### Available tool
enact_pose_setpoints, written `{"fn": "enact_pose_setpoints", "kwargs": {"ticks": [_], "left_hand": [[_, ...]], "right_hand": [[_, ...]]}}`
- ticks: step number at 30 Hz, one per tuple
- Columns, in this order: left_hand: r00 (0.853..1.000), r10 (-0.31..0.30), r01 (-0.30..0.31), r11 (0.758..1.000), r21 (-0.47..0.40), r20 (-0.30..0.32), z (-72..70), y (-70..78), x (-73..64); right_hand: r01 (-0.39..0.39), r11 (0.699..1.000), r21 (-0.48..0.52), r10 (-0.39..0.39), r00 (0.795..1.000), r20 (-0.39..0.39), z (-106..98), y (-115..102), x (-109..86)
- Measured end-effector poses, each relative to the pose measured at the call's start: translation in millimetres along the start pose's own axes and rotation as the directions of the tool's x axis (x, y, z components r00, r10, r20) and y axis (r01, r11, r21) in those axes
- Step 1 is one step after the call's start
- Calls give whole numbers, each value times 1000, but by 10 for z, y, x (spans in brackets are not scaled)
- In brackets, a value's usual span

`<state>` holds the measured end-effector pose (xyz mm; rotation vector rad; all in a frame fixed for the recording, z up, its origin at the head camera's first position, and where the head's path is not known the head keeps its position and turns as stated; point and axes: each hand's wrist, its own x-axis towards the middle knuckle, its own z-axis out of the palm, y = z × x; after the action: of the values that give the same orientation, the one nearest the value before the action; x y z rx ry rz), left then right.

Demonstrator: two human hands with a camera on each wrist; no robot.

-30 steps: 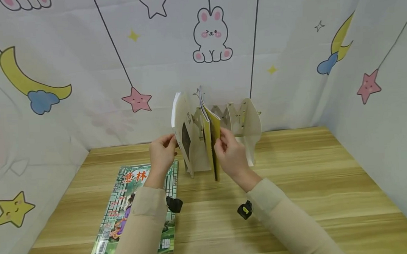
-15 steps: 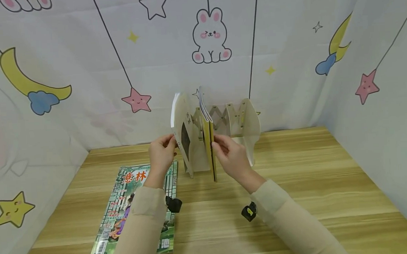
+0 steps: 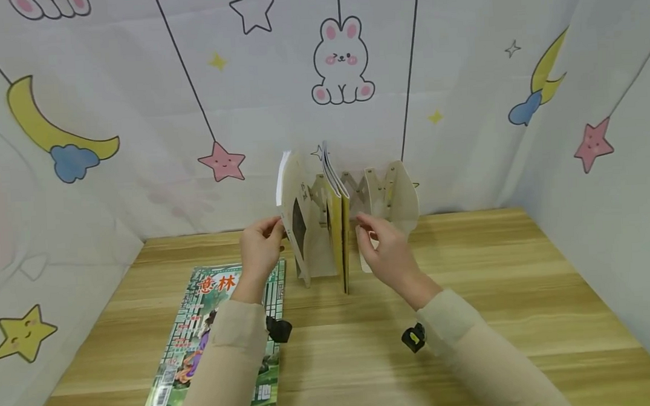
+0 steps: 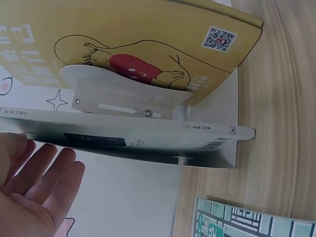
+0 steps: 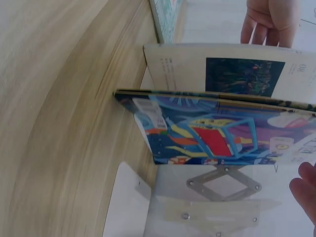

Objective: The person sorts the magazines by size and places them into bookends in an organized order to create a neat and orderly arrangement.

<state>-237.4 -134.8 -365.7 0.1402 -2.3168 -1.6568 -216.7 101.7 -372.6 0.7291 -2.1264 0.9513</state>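
Note:
My left hand [image 3: 258, 249] rests its fingertips against the outer side of a white book [image 3: 288, 192], which stands upright at the left end of a cream expandable bookend [image 3: 404, 196]. Its fingers look relaxed in the left wrist view, outside the cover. Two thin books stand side by side in the middle: one has a yellow cover [image 4: 148, 29], the other a colourful illustrated cover [image 5: 197, 136]. To their right, my right hand [image 3: 387, 249] hovers with thumb and fingers apart and nothing between them. A gap separates it from the illustrated cover.
A green magazine [image 3: 195, 348] lies flat on the wooden table [image 3: 470, 293] at the left, partly under my left forearm. A white patterned curtain [image 3: 278, 120] hangs right behind the bookend. The bookend's right sections stand beyond my right hand.
The rightmost thin book, splayed a second ago, now stands close against its neighbour. My right hand has let go of it and moved right. My left hand stays at the white book.

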Motion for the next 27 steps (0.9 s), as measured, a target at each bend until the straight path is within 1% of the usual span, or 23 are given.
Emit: {"fn": "enact_pose_setpoints", "kwargs": {"ticks": [5, 8, 10, 13, 16, 18, 21, 23, 27], "left_hand": [[1000, 9, -9, 1000, 2, 0, 4, -4, 2], [1000, 10, -10, 1000, 3, -4, 7, -11, 4], [1000, 10, -10, 1000, 6, -5, 10, -18, 5], [1000, 12, -12, 1000, 7, -6, 15, -28, 8], [1000, 17, -17, 1000, 11, -6, 21, -40, 12], [1000, 19, -19, 1000, 13, -8, 21, -45, 14], [1000, 23, -23, 1000, 13, -10, 22, -47, 16], [1000, 25, -25, 1000, 16, -10, 23, -51, 17], [1000, 24, -24, 1000, 19, -11, 23, -57, 17]], "right_hand": [[62, 989, -132, -66, 997, -33, -50, 102, 9], [55, 982, -180, -63, 997, -39, -97, 152, 25], [26, 978, -205, -35, 999, -40, -134, 186, 42], [-47, 975, -217, 37, 998, -50, -209, 222, 76], [-129, 966, -225, 114, 991, -75, -280, 270, 108], [-170, 958, -232, 152, 984, -93, -316, 306, 127], [-247, 946, -211, 228, 967, -111, -359, 346, 146], [-312, 933, -177, 298, 949, -104, -381, 367, 149], [-446, 887, -119, 440, 895, -75, -411, 400, 139]]}}
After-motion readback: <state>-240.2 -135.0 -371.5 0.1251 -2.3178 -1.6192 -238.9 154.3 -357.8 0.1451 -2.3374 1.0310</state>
